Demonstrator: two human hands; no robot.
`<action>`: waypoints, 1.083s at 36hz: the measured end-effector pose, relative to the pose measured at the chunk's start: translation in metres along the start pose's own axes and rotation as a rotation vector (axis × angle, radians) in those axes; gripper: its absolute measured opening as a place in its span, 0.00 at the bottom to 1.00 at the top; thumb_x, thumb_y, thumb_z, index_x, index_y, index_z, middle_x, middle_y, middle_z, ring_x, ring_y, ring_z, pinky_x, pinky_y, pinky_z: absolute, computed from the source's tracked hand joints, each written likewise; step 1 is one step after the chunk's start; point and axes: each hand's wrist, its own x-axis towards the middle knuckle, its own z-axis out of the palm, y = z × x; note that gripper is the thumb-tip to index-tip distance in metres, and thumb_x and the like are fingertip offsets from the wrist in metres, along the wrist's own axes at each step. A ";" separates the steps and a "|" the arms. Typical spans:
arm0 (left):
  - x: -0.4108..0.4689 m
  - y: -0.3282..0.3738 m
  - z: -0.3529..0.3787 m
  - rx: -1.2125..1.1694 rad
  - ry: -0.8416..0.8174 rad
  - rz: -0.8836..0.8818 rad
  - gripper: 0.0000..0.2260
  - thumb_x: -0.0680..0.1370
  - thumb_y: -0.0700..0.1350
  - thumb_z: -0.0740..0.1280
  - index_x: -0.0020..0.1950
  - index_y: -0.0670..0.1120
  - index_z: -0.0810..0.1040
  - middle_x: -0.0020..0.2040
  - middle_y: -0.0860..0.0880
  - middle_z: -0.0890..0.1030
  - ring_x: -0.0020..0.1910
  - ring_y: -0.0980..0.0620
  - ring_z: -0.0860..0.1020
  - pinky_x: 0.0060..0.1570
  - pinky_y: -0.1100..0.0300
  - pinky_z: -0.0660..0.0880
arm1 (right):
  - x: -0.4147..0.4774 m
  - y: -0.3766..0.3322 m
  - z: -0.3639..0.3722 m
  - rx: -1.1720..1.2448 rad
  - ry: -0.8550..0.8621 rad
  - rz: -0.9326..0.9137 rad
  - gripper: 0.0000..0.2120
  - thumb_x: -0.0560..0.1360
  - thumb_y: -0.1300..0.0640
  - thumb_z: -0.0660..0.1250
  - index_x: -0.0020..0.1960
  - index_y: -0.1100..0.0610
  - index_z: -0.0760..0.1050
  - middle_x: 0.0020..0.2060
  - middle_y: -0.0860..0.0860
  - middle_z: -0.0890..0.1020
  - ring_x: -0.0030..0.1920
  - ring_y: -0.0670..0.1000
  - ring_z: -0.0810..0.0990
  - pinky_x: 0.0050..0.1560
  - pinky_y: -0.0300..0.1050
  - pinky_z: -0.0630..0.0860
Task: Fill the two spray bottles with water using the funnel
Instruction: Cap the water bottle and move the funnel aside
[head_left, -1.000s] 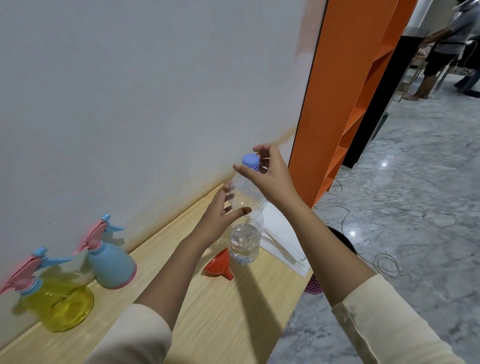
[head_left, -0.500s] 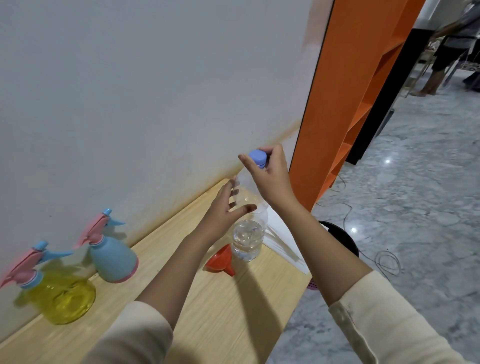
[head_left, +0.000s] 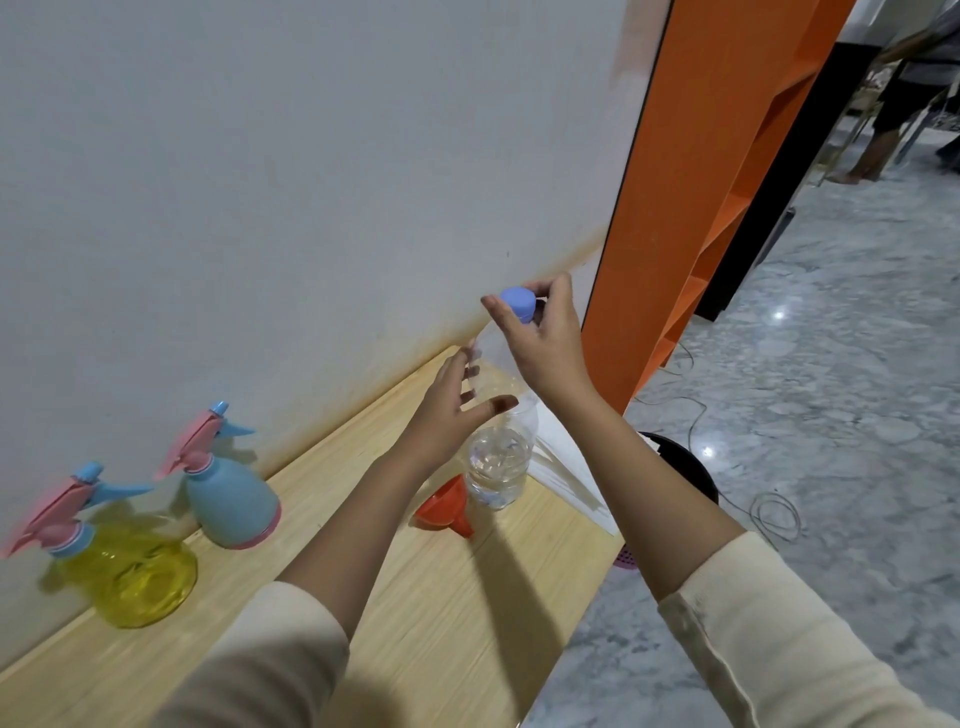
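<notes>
Your right hand (head_left: 545, 348) pinches the blue cap (head_left: 518, 303), your left hand (head_left: 452, 410) loosely cups the thin, light, crushable water bottle (head_left: 498, 457); grip its shoulder gently.

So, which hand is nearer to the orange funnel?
Left. The left hand hovers open just above the orange funnel, beside the water bottle; the right hand is higher, gripping the blue cap.

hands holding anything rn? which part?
Right hand pinches the blue cap of the clear water bottle. Left hand is open around the bottle's upper body; contact unclear.
</notes>
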 end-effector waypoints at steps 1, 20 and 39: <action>0.000 0.000 -0.001 -0.001 0.001 0.002 0.34 0.73 0.48 0.71 0.75 0.46 0.59 0.71 0.51 0.66 0.66 0.58 0.68 0.59 0.65 0.69 | -0.001 0.000 0.001 0.001 -0.017 -0.007 0.16 0.75 0.51 0.68 0.52 0.58 0.65 0.45 0.49 0.72 0.42 0.46 0.73 0.42 0.31 0.69; -0.011 -0.005 0.000 0.137 -0.027 0.040 0.37 0.74 0.55 0.69 0.76 0.49 0.54 0.73 0.54 0.61 0.71 0.57 0.63 0.70 0.53 0.64 | -0.017 0.010 0.001 -0.064 0.006 -0.142 0.18 0.76 0.53 0.67 0.62 0.59 0.69 0.53 0.49 0.77 0.50 0.42 0.76 0.53 0.35 0.72; -0.077 -0.124 0.003 0.786 -0.235 -0.119 0.23 0.82 0.52 0.55 0.76 0.55 0.54 0.76 0.55 0.60 0.72 0.55 0.63 0.63 0.60 0.68 | -0.051 0.115 -0.021 -0.098 -0.375 0.070 0.53 0.63 0.48 0.79 0.73 0.38 0.44 0.69 0.44 0.68 0.68 0.44 0.69 0.65 0.44 0.70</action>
